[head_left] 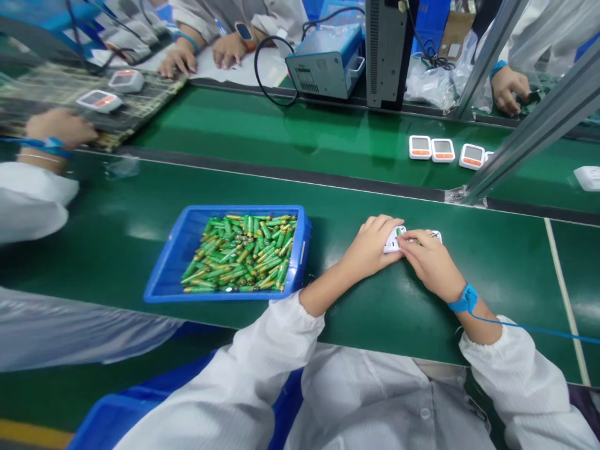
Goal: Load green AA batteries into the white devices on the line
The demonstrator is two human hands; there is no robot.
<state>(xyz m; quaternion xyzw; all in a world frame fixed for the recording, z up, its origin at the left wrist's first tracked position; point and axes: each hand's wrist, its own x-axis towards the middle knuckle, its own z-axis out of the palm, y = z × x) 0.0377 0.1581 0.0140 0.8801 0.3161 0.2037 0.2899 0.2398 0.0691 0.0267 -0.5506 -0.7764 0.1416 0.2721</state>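
My left hand (374,245) is closed around the left side of a small white device (392,241) on the green bench. Over the same device, my right hand (429,257) has its fingers pinched on a green battery (400,231), which shows only in part between the fingertips. A second white casing (437,235) peeks out behind my right hand, mostly hidden. Left of my hands stands a blue bin (225,297) heaped with green and gold batteries (239,253). A blue wrist strap (464,300) with a cord circles my right wrist.
Several white devices with screens (443,150) sit on the far green belt (328,140). A metal post (525,119) slants across the right. Co-workers' hands (60,131) are at the left and back. A blue-grey instrument box (323,69) stands behind the belt.
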